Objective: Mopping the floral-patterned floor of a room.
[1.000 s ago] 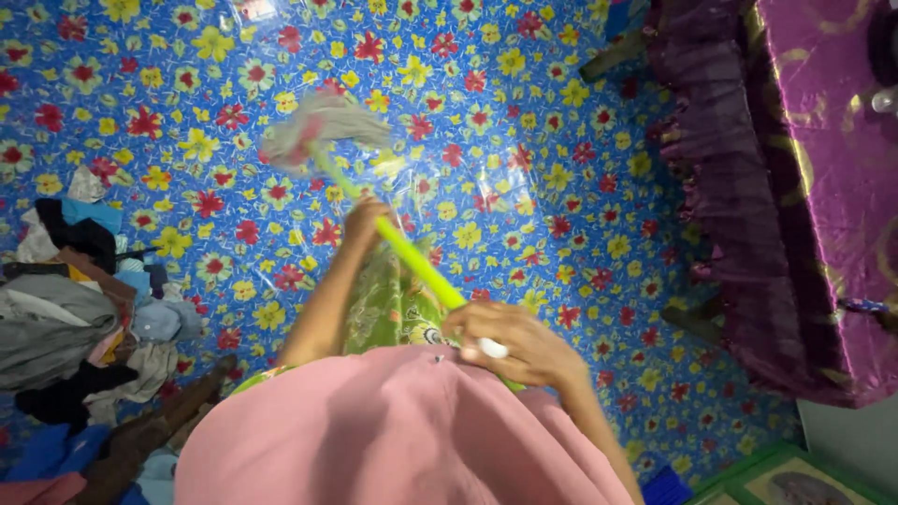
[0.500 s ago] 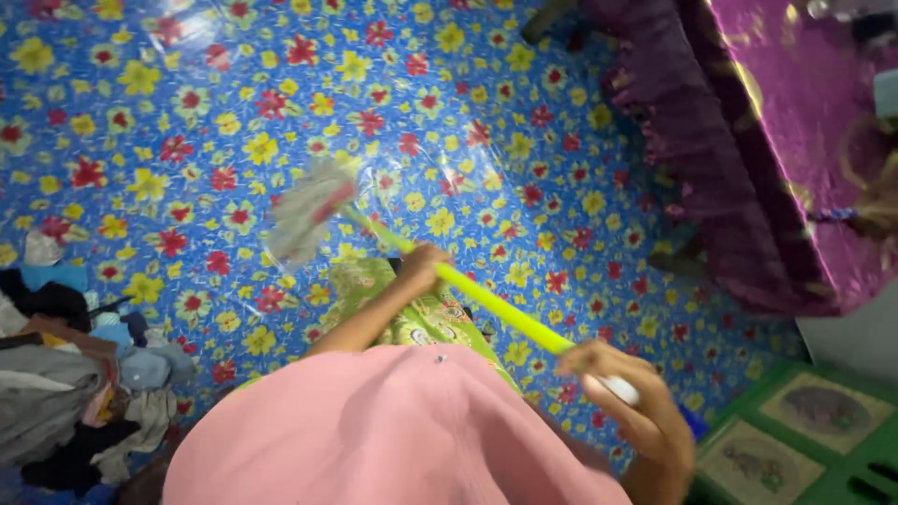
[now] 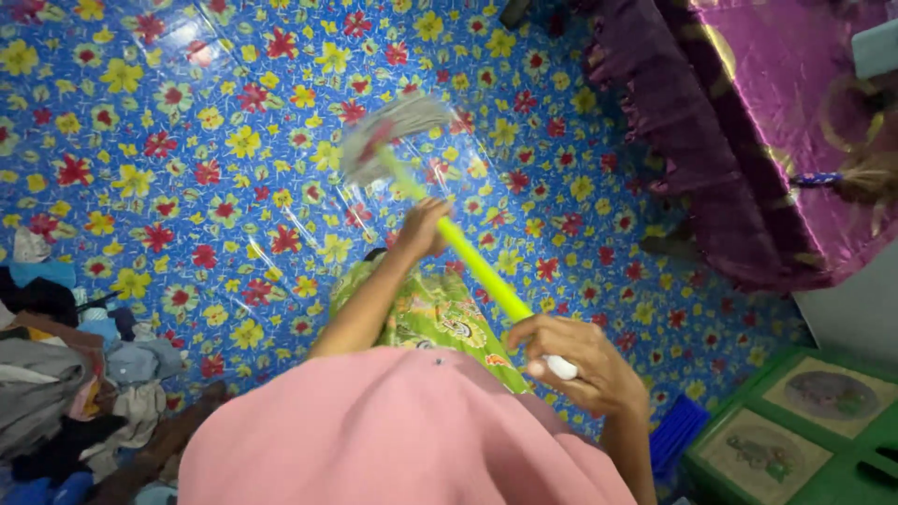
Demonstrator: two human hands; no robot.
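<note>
Clothes pile (image 3: 56, 393): heaped at lower left, soft, crumpled, greys and blues.
Floor (image 3: 187, 187): glossy blue floral sheet; sheen w/ glare streaks, how much is mopped can't tell.
Mop (image 3: 393, 140): stringy pale head on floor, centre; slim lime-green pole.
Left hand (image 3: 421, 229): fingers wrapped round mid-pole.
Right hand (image 3: 575, 360): fingers closed on white pole end.
Bed (image 3: 748, 122): shiny purple cover, frilled edge, at right.

This is a room in a home, likely a bedroom. The floor (image 3: 187, 168) is covered in glossy blue sheeting printed with red and yellow flowers. A bed (image 3: 748, 122) with a shiny purple cover and a ruffled skirt stands at one side, and a pile of clothes (image 3: 65, 383) lies on the floor opposite. Green mats (image 3: 804, 430) lie near the bed.
</note>
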